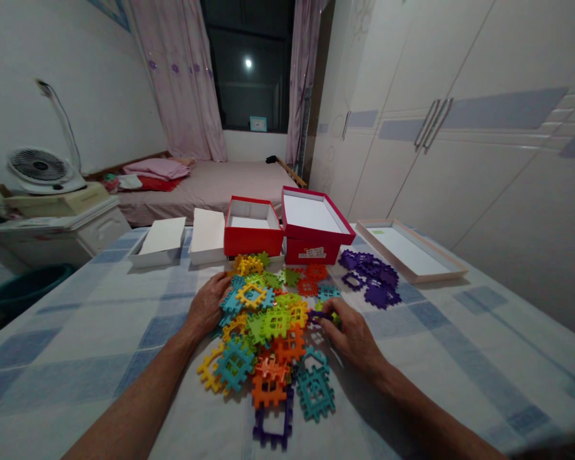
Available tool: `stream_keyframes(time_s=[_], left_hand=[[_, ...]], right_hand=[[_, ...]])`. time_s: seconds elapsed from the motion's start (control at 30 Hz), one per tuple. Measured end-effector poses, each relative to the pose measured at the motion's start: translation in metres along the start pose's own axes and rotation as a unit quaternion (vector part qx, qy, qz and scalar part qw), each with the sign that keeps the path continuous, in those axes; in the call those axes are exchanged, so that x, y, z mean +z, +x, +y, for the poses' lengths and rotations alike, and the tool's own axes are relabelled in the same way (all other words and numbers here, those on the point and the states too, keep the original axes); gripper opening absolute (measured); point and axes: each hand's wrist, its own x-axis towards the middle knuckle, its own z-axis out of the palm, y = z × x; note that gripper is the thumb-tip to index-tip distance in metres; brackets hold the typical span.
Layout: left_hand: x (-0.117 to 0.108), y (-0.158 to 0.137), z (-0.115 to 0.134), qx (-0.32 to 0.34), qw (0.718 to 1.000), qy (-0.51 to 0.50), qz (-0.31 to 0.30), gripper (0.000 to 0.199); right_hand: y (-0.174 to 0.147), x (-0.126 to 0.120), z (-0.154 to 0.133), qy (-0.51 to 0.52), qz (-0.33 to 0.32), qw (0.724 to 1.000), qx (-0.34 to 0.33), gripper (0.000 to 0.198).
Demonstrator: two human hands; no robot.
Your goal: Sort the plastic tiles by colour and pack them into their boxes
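The right hand (347, 335), right of centre in the frame, is pinching a small purple piece (319, 315) between thumb and fingers, its grip closing on the piece at the right edge of a heap of plastic pieces (268, 322); the left hand (209, 306) is lying against the heap's left side, its fingertips partly hiding behind blue pieces, so I cannot tell whether it is gripping any of them.

The heap is filling the middle of the frame, yellow, green, blue and orange notched shapes overlapping one another; at its lower end a purple frame piece (274, 439) is poking out from under an orange one, and a teal panel (315, 390) is lying just to the right of it; a separate pile of purple pieces (372, 278) is sitting right of centre, beyond the right hand.

Behind the heap, a red box (253, 239) is standing open in the centre, with a crimson box (314, 236) standing beside it on the right; two white boxes are lining up to the left, and a shallow pale tray (407, 249) is lying to the right; all are resting on a blue-and-white checked cloth (100, 358); a white fan (43, 169) is standing at the left of the frame.
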Motion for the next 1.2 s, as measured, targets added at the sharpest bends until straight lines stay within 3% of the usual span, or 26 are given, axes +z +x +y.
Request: stream_keyframes(time_s=[0.1,0.23,0.33,0.4,0.47,0.57,0.63,0.7,0.83,0.9,1.07,1.2], left_hand=[[0.002,0.000,-0.003,0.003,1.000,0.005,0.007,0.047],[0.003,0.000,-0.004,0.003,1.000,0.010,0.002,0.045],[0.001,0.000,-0.001,-0.002,1.000,0.006,0.001,0.046],[-0.001,-0.001,0.002,-0.002,1.000,0.005,0.004,0.044],[-0.002,-0.001,0.005,0.002,1.000,0.004,0.007,0.043],[-0.002,-0.002,0.006,0.011,1.000,0.003,0.008,0.042],[-0.001,-0.002,0.004,0.014,1.000,0.003,0.009,0.042],[0.000,-0.002,0.002,0.015,1.000,0.005,0.010,0.041],[0.001,-0.001,0.001,0.021,1.000,0.003,0.009,0.039],[0.001,-0.001,0.002,0.017,1.000,0.000,0.010,0.039],[0.002,-0.001,0.001,0.010,1.000,-0.001,0.015,0.039],[0.000,-0.001,0.003,0.013,1.000,0.005,0.013,0.041]], right_hand=[[0.009,-0.015,0.009,0.021,0.041,0.997,0.060,0.011],[0.040,-0.053,0.050,-0.008,0.106,0.989,0.107,0.021],[0.064,-0.080,0.079,-0.099,0.178,0.972,0.115,0.029],[0.067,-0.087,0.079,-0.174,0.203,0.960,0.083,0.038],[0.056,-0.082,0.060,-0.178,0.152,0.972,0.024,0.037],[0.015,-0.056,0.009,-0.058,-0.055,0.994,-0.080,0.021],[-0.017,-0.033,-0.025,-0.010,-0.193,0.971,-0.142,0.017],[-0.043,-0.010,-0.047,-0.025,-0.255,0.946,-0.201,0.025],[-0.062,0.024,-0.058,-0.138,-0.224,0.946,-0.189,0.054],[-0.060,0.031,-0.056,-0.167,-0.202,0.947,-0.186,0.052],[-0.056,0.034,-0.053,-0.178,-0.161,0.935,-0.261,0.039],[-0.052,0.033,-0.048,-0.149,-0.101,0.950,-0.254,0.027]])
